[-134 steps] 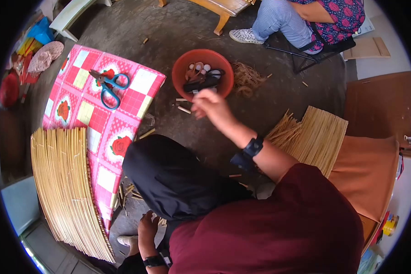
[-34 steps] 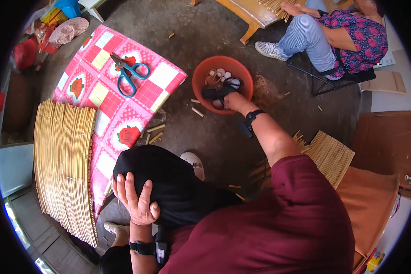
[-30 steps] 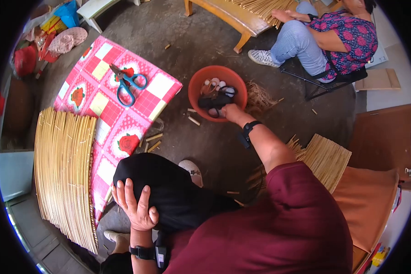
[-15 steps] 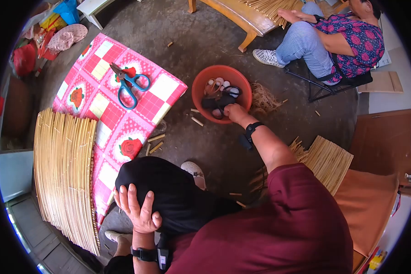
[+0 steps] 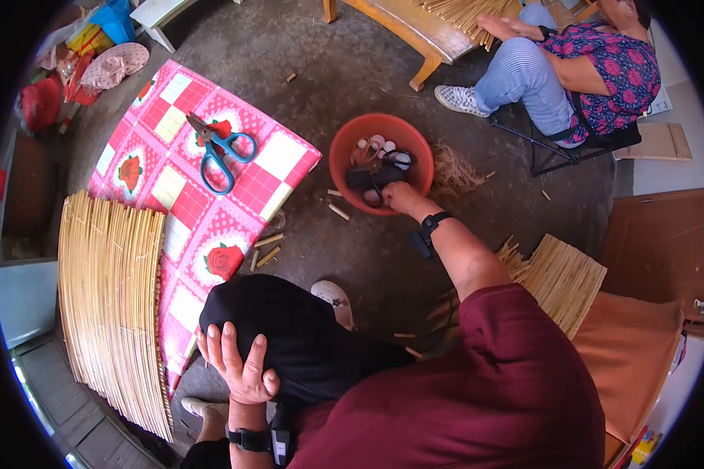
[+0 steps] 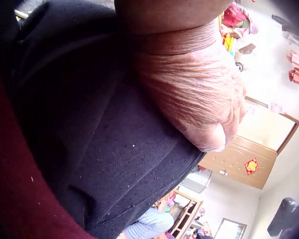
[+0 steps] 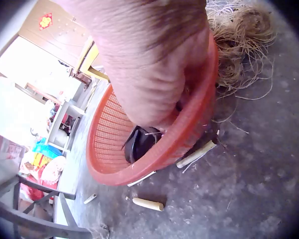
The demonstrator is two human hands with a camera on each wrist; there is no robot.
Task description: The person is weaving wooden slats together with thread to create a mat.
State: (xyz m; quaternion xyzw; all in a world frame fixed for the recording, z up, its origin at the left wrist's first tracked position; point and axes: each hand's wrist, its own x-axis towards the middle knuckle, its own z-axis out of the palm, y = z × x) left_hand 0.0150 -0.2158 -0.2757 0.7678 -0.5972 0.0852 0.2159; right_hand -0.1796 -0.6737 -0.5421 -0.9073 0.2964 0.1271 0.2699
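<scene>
My right hand (image 5: 403,197) reaches over the near rim into an orange-red plastic basket (image 5: 337,148) on the floor. Its fingers are down among black items (image 5: 360,178) and hidden in the right wrist view, so I cannot tell whether they grip anything. Several small whitish round things (image 5: 378,142) lie toward the back of the basket. A black object (image 7: 139,144) shows under the hand in the right wrist view. My left hand (image 5: 242,367) rests on my black-clad knee (image 5: 274,313) with its fingers extended, holding nothing.
Blue-handled scissors (image 5: 219,152) lie on a pink checked cloth (image 5: 188,180) at left, beside a mat of thin sticks (image 5: 113,305). Another stick mat (image 5: 563,281) is at right. Tan fibres (image 5: 454,173) and cut stick pieces (image 5: 339,212) lie near the basket. A seated person (image 5: 602,78) handles sticks.
Since the earliest frame, my right hand has gone down into the basket and my left hand has come up onto the knee. Over the last second both hands have stayed nearly still.
</scene>
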